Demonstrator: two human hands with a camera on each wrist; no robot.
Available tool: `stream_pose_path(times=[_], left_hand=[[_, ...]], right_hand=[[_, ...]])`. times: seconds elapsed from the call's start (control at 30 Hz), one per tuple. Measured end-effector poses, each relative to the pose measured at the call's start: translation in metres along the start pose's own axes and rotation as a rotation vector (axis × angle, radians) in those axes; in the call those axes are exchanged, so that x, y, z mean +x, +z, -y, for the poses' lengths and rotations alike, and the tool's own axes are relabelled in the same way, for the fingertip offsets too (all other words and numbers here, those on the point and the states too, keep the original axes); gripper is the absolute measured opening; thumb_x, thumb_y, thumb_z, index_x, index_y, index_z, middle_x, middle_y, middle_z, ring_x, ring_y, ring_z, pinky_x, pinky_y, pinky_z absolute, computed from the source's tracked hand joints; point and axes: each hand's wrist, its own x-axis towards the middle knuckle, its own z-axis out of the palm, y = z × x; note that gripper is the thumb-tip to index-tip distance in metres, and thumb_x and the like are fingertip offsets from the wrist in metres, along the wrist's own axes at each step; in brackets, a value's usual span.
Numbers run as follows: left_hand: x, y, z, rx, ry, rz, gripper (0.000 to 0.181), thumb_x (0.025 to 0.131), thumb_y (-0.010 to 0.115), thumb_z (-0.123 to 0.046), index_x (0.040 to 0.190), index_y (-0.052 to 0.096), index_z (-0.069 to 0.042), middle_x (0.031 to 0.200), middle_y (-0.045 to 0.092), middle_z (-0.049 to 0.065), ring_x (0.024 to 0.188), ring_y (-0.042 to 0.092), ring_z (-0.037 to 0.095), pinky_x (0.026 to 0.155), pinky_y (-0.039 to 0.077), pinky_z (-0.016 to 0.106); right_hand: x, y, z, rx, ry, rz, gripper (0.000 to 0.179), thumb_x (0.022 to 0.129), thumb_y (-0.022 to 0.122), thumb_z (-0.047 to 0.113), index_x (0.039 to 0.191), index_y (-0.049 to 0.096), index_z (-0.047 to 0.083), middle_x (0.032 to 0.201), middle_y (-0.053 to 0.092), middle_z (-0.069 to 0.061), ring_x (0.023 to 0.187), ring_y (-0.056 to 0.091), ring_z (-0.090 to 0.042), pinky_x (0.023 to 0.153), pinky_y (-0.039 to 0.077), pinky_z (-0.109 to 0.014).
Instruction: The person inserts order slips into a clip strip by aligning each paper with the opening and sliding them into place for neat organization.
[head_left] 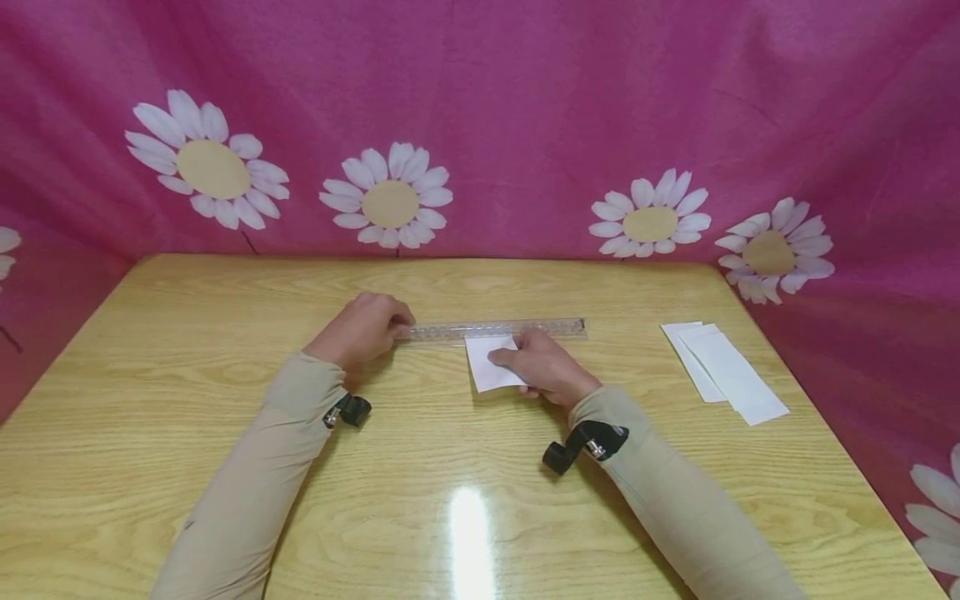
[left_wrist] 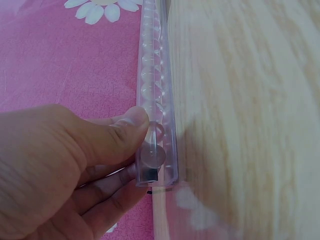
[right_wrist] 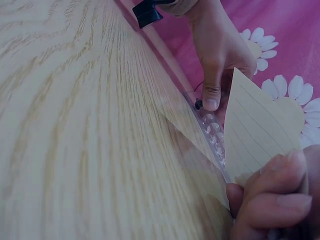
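Both sleeved forearms (head_left: 258, 467) reach forward over the bench (head_left: 397, 467). The left hand (head_left: 367, 327) bends inward, fingers pinching one end of a long clear plastic case (head_left: 442, 333); the right hand (head_left: 551, 367) angles leftward, thumb uppermost, fingers clamped on lined paper (head_left: 486, 373) at the case's near edge.

Left grip (left_wrist: 75, 165) pinching clear strip (left_wrist: 151, 90), tabletop (left_wrist: 250, 110)

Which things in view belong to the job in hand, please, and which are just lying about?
In the job, it seems:
- clear ruler-like strip, gripped by the left hand
- white paper, held in the right hand

Lying about:
- loose paper slips, untouched, perhaps spares
- flowered curtain, background only
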Motion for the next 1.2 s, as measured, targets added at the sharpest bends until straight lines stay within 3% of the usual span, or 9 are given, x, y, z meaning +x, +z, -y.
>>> stream_pose_path(times=[0.4, 1.2], left_hand=[[0.001, 0.000, -0.001, 0.004, -0.034, 0.011, 0.022, 0.098, 0.070, -0.012, 0.117, 0.078, -0.005, 0.119, 0.077, 0.012, 0.111, 0.068, 0.030, 0.105, 0.056, 0.047], [0.000, 0.001, 0.000, 0.002, 0.006, -0.002, 0.019, 0.099, 0.069, -0.011, 0.114, 0.078, -0.004, 0.115, 0.078, 0.013, 0.110, 0.070, 0.031, 0.104, 0.056, 0.047]], right_hand=[[0.003, 0.009, 0.003, 0.012, 0.005, 0.014, 0.025, 0.101, 0.065, 0.022, 0.107, 0.053, 0.001, 0.079, 0.054, 0.000, 0.046, 0.041, -0.007, 0.042, 0.035, -0.021], [0.010, 0.026, 0.010, 0.002, -0.025, 0.045, 0.022, 0.101, 0.065, 0.022, 0.103, 0.055, 0.002, 0.076, 0.059, 0.000, 0.046, 0.042, -0.007, 0.040, 0.036, -0.021]])
